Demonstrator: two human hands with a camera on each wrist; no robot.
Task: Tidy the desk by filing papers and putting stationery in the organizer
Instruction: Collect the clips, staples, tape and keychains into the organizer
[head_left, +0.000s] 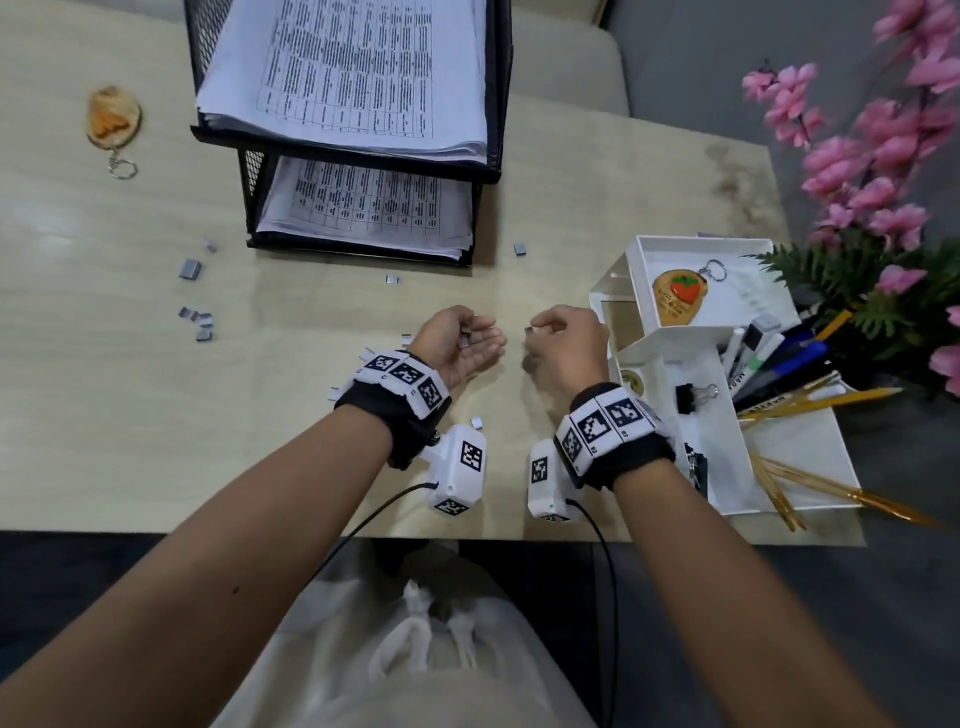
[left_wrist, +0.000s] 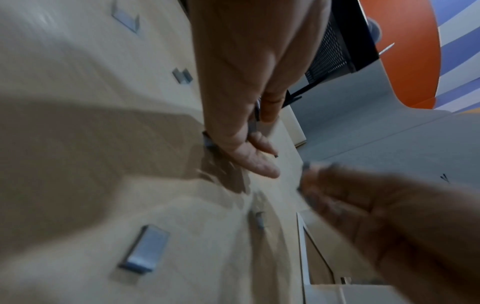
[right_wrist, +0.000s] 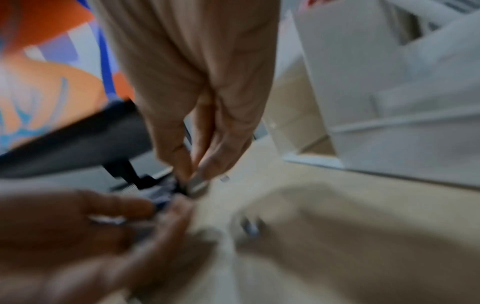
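- Your left hand (head_left: 460, 345) is palm-up and cupped over the desk (head_left: 130, 426), with a few staple strips (head_left: 464, 340) lying in the palm; the fingers curl loosely round them like a bowl.
- Your right hand (head_left: 563, 338) is just beside it, thumb and fingertips pinching one small staple strip (head_left: 531, 329). The right wrist view is blurred, but the pinch shows.
- More loose staple strips sit on the desk: a cluster at far left (head_left: 197, 317), one bigger block (head_left: 189, 268), singles near the paper tray (head_left: 392, 279) and (head_left: 520, 249), and some by your left wrist (head_left: 476, 422).
- The papers (head_left: 358, 73) are already in the black mesh tray (head_left: 498, 130), on both tiers.
- The white organizer (head_left: 670, 353) stands to your right, holding pens (head_left: 779, 364), a binder clip (head_left: 693, 397) and a keychain (head_left: 678, 296). A second keychain (head_left: 111, 117) still lies at the desk's far left.
- Handling, judged: the strips are light, stiff, thin metal, slick, and likely to snap into smaller bits if squeezed across the glue line.
- Pinch each by its long flat sides and lift straight up; don't drag it.
- Keep your left palm level; a tilt would probably spill the lot.
- Tiny single pieces are hard to nip; a fingernail under an edge probably helps.
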